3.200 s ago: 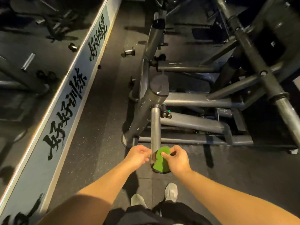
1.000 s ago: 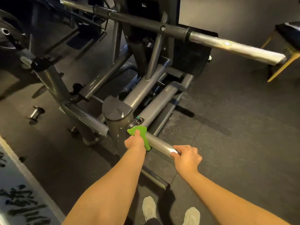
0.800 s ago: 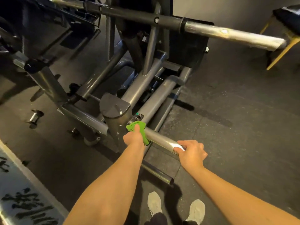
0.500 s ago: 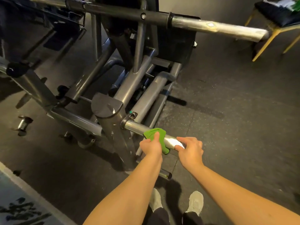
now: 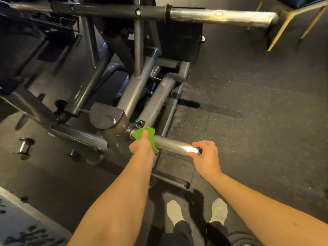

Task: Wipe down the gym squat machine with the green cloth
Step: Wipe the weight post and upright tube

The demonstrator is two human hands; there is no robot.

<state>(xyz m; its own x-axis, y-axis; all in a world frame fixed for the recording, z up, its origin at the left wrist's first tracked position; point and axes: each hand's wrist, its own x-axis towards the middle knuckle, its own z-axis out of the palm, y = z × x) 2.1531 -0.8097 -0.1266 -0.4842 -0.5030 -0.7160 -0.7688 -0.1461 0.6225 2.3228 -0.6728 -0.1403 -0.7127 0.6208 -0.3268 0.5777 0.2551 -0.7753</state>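
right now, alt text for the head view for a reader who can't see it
Seen from above, a person's left hand holds a green cloth around a short chrome bar near its collar on a grey squat machine, while the right hand grips the bar's free end. Pale shoes show below.

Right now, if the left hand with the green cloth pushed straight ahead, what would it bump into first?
The left hand would probably meet the small black knob just past the cloth, where the shiny bar joins the machine; depth is unclear.
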